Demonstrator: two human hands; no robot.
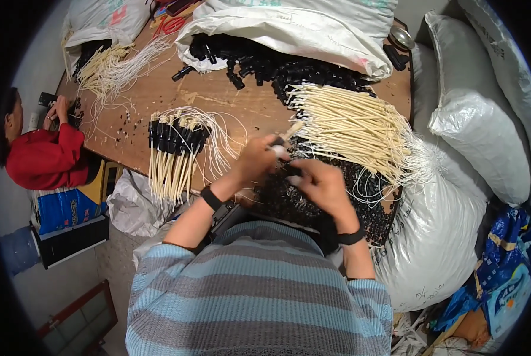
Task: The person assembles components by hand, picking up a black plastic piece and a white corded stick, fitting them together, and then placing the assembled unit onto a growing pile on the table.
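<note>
Hands working mid-batch: left hand [255,159] gripping cream stick [290,132], right hand [320,185] pinching black cap [293,171]; capped bundle [173,151] lying left, uncapped pile [351,127] remaining far right on tabletop [218,95].

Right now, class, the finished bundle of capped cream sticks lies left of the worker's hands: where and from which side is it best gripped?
Probably grip the finished bundle around its bare cream sticks, below the black caps, coming from the near table edge, where the stick ends overhang. Loose white wires trail on its right.
</note>
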